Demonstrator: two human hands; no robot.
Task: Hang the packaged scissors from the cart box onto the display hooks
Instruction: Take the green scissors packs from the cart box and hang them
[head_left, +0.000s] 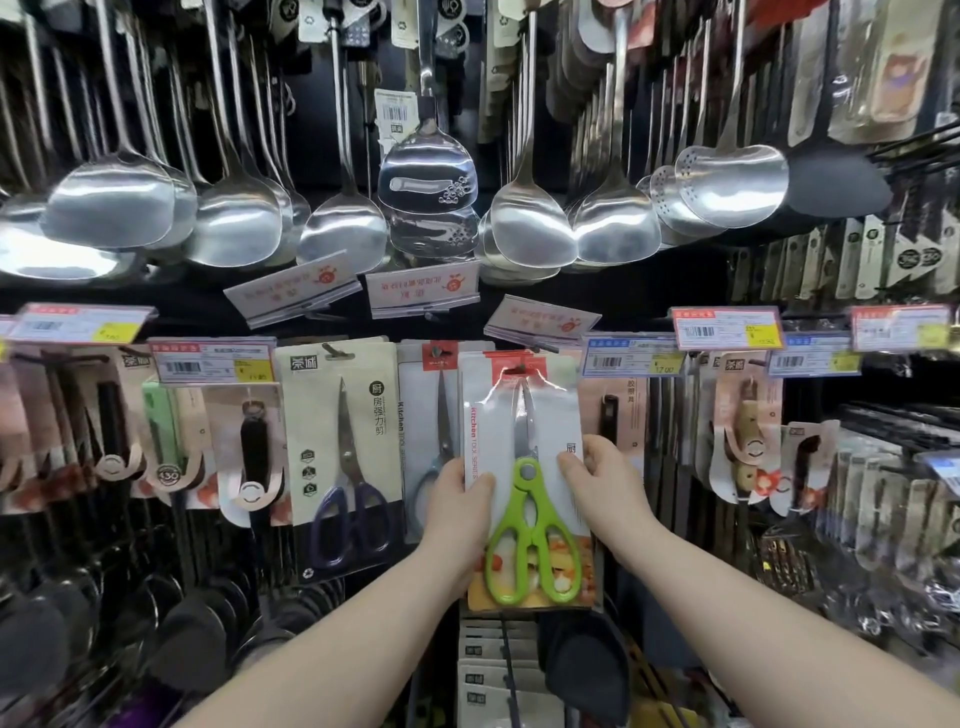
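A pack of green-handled kitchen scissors (527, 431) on a white card hangs at the middle of the display, its top hole at a hook (519, 370). My left hand (460, 512) grips the card's left edge, thumb on the front. On the card's right edge, my right hand (602, 480) holds it with fingers on the front. More packs sit behind it on the same hook. Left of it hang a teal-handled pair (439, 436) and a navy-handled pair (345, 457) on a beige card. The cart box is out of view.
Steel ladles and spatulas (426, 176) hang in rows above. Price tags (727, 326) stick out from the hook ends. Peelers and other packed tools (748, 431) hang on both sides. Below the hands are black spatulas (587, 660) and more beige cards (483, 670).
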